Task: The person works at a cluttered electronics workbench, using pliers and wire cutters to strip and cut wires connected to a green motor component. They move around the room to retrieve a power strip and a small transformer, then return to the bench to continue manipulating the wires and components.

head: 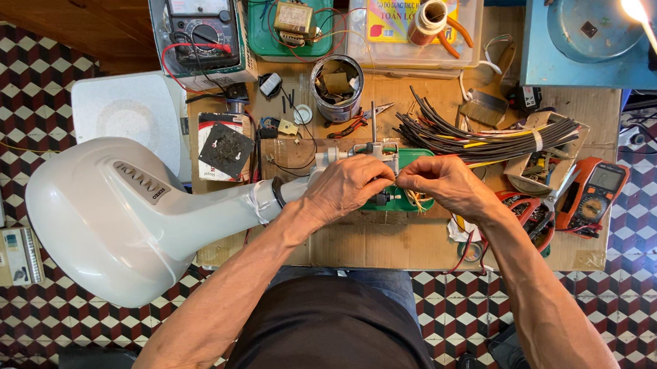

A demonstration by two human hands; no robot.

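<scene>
Both hands meet at the middle of the surface: the left hand (347, 187) is closed around the narrow neck of a white fan base (106, 216), and the right hand (442, 182) pinches thin wires (416, 201) over a green part (400, 200). This looks like wire joining, calling for a steady, fine twist. A clear box with a yellow label (411, 15) sits at the far edge; a red-and-white packet (220, 147) lies toward the left edge.

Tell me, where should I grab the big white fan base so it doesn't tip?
Probably the narrow neck of the white fan base, gripped from above: the wide rounded foot hangs off the table's left edge, and the left hand already steadies the thin end.
</scene>
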